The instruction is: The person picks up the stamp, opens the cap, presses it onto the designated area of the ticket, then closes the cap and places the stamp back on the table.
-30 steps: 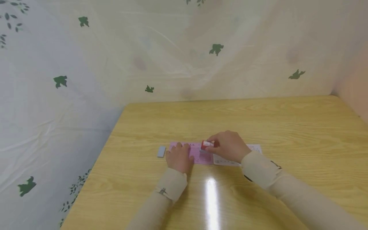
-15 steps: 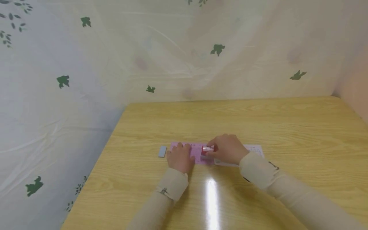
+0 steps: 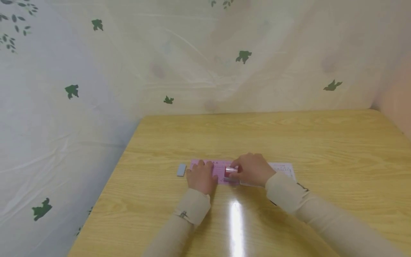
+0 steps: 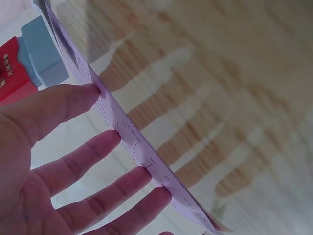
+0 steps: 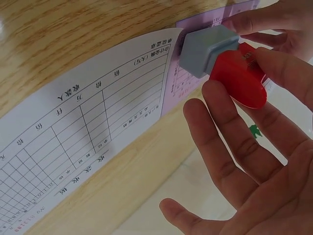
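My right hand (image 3: 255,170) pinches a red-handled stamp (image 5: 238,78) between thumb and fingers. Its grey base (image 5: 208,51) is down at the pink receipt sheet (image 3: 219,175); whether it touches the paper, I cannot tell. Part of the white receipt page (image 5: 98,117), printed with a ruled grid, lies right of the pink sheet, partly under the right hand in the head view. My left hand (image 3: 201,178) rests on the left part of the pink sheet, fingers spread and fingertips touching the paper in the left wrist view. The stamp's printing face is hidden.
A small grey rectangular piece (image 3: 181,170) lies just left of the pink sheet. All of this is on a wooden table (image 3: 289,135) with a bright light reflection near the front. A pale curtain (image 3: 192,53) with green bird shapes hangs behind and to the left.
The right hand has shifted the stamp a little toward me over the pink sheet, uncovering more of the white page. The left hand stays in its place.
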### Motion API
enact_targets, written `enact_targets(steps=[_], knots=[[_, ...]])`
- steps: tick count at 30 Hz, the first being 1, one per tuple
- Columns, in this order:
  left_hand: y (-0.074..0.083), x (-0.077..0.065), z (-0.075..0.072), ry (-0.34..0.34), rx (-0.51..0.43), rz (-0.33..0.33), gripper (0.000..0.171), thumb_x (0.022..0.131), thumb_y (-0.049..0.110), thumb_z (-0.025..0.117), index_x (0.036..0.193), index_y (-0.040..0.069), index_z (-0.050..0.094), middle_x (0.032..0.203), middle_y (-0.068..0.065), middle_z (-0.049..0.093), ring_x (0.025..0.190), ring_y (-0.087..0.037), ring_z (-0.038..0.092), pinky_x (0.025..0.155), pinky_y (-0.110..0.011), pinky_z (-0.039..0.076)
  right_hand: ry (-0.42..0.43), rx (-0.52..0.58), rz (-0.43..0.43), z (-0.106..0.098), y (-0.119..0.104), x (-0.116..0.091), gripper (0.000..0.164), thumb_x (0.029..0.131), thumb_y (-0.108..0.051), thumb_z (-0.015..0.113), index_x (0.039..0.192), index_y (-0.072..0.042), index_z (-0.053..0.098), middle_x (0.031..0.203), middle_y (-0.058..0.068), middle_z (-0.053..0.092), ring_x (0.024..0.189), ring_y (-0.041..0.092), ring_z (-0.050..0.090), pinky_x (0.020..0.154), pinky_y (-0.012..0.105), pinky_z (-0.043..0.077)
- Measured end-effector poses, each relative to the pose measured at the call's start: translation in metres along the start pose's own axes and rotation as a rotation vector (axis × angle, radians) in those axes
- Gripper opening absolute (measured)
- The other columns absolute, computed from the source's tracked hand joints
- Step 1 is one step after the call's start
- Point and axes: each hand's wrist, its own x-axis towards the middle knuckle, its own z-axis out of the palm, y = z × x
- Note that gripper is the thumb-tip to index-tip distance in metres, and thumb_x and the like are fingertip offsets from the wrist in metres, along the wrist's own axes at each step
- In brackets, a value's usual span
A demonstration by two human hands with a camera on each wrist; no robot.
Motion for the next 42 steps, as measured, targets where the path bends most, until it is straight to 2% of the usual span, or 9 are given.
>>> enact_targets(steps=[8, 16, 22, 29, 35, 42], knots=[[0.0003, -0.0005, 0.0004, 0.01, 0.005, 0.004, 0.041, 0.089, 0.033, 0.077, 0.124, 0.013, 0.068, 0.113, -0.012, 0.066, 0.103, -0.032, 0.062, 0.091, -0.051, 0.05, 0.011, -0.065, -0.046, 0.0017, 0.0006, 0.0003, 0.027, 0.09, -0.034, 0.077, 0.108, -0.014, 0.079, 0.078, -0.006, 0.069, 0.069, 0.011, 0.057, 0.068, 0.034, 0.048], [0.0003, -0.0026, 0.0002, 0.023, 0.006, 0.013, 0.04, 0.089, 0.033, 0.078, 0.123, 0.014, 0.069, 0.111, -0.011, 0.066, 0.1, -0.031, 0.062, 0.088, -0.049, 0.05, -0.007, -0.022, -0.028, 0.0026, -0.0031, -0.0011, 0.018, 0.087, -0.024, 0.08, 0.103, -0.016, 0.079, 0.073, -0.007, 0.068, 0.064, 0.011, 0.057, 0.066, 0.034, 0.047], [0.0004, -0.0027, -0.0002, 0.027, 0.011, 0.014, 0.04, 0.089, 0.033, 0.078, 0.123, 0.013, 0.069, 0.111, -0.011, 0.066, 0.099, -0.031, 0.063, 0.088, -0.049, 0.05, 0.012, -0.065, -0.054, 0.0037, -0.0037, -0.0008, 0.016, 0.088, -0.025, 0.079, 0.101, -0.017, 0.079, 0.076, -0.006, 0.07, 0.067, 0.011, 0.058, 0.072, 0.038, 0.049], [0.0009, -0.0025, -0.0007, 0.031, 0.006, 0.013, 0.039, 0.089, 0.033, 0.078, 0.122, 0.013, 0.069, 0.111, -0.011, 0.066, 0.1, -0.032, 0.063, 0.089, -0.049, 0.05, 0.013, -0.098, -0.066, 0.0029, -0.0032, -0.0002, 0.019, 0.087, -0.024, 0.08, 0.105, -0.016, 0.079, 0.079, -0.003, 0.072, 0.07, 0.013, 0.06, 0.072, 0.04, 0.051], [0.0001, -0.0017, 0.0009, 0.04, -0.006, 0.016, 0.038, 0.089, 0.032, 0.078, 0.12, 0.012, 0.069, 0.107, -0.011, 0.066, 0.097, -0.031, 0.063, 0.086, -0.048, 0.05, 0.003, -0.122, -0.046, 0.003, -0.0032, -0.0001, 0.022, 0.088, -0.027, 0.079, 0.108, -0.018, 0.079, 0.082, -0.003, 0.073, 0.07, 0.012, 0.059, 0.071, 0.039, 0.051], [0.0002, -0.003, 0.0001, 0.049, -0.002, 0.018, 0.039, 0.088, 0.032, 0.079, 0.12, 0.012, 0.069, 0.106, -0.011, 0.066, 0.095, -0.03, 0.063, 0.085, -0.047, 0.05, 0.019, -0.218, -0.045, 0.0012, -0.008, 0.0023, 0.02, 0.089, -0.032, 0.078, 0.104, -0.019, 0.08, 0.088, 0.001, 0.076, 0.071, 0.014, 0.062, 0.068, 0.036, 0.048]])
